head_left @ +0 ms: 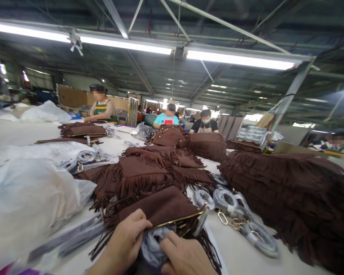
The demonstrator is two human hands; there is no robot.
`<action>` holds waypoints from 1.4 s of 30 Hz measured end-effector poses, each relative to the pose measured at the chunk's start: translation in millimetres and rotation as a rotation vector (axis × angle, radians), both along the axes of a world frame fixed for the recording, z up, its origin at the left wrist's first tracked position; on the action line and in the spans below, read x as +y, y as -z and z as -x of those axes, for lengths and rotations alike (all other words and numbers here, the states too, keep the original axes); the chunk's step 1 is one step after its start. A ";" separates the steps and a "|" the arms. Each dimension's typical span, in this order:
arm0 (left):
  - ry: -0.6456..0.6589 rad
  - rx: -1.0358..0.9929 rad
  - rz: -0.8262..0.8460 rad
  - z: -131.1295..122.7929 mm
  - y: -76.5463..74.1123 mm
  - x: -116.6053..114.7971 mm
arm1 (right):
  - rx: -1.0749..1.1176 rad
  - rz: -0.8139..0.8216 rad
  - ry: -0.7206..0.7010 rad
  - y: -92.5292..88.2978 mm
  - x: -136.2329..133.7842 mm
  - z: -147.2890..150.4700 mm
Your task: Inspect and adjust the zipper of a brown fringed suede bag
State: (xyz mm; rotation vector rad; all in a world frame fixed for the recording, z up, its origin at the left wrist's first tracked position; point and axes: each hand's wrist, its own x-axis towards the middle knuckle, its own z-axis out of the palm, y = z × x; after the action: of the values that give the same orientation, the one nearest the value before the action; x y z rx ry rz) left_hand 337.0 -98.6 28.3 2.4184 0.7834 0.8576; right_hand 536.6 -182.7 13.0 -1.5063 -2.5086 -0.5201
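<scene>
A dark brown fringed bag point(160, 208) lies in front of me at the bottom middle, its gold zipper undone along the near edge. My left hand point(129, 236) pinches the lip of that opening. In my right hand point(186, 252) is a coiled strap point(152, 248) in greyish plastic wrap, which sits at the mouth of the bag. How far the coil reaches inside is hidden by the bag and my fingers. More wrapped straps point(225, 198) with gold clasps lie on the table to the right. Two long wrapped straps point(74, 236) lie to the left.
More fringed bags point(145, 170) lie beyond my hands, and a tall pile of them point(286, 191) fills the right side. A large clear plastic bag point(37, 206) covers the table's left. Three co-workers sit across the white table point(123, 134). A light bar hangs overhead.
</scene>
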 end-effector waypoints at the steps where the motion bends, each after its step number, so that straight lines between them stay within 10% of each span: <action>1: 0.002 -0.019 -0.005 0.8 1.9 2.0 | -0.020 -0.006 0.023 -2.2 5.8 4.1; 12: -0.129 -0.145 0.153 7.2 -0.5 6.1 | -0.030 0.006 0.018 33.8 1.5 -4.7; 20: -0.110 -0.191 0.216 7.2 -4.1 3.5 | 0.136 -0.031 0.197 -9.8 10.7 -27.8; 25: -0.129 -0.234 0.240 7.9 -7.5 3.6 | 0.411 0.184 0.039 9.2 1.7 -12.7; 32: -0.001 -0.062 0.200 10.4 -3.8 1.7 | 0.229 -0.118 0.308 32.3 29.8 -27.0; 42: 0.135 0.361 -0.030 -6.1 2.8 -4.4 | 0.376 -0.109 0.163 -20.4 18.6 -118.4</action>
State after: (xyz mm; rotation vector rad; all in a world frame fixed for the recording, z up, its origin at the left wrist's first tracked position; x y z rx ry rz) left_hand 343.1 -103.0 25.5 2.6557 0.7239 0.3869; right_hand 655.0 -164.1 33.4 -1.6029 -2.0558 -0.3490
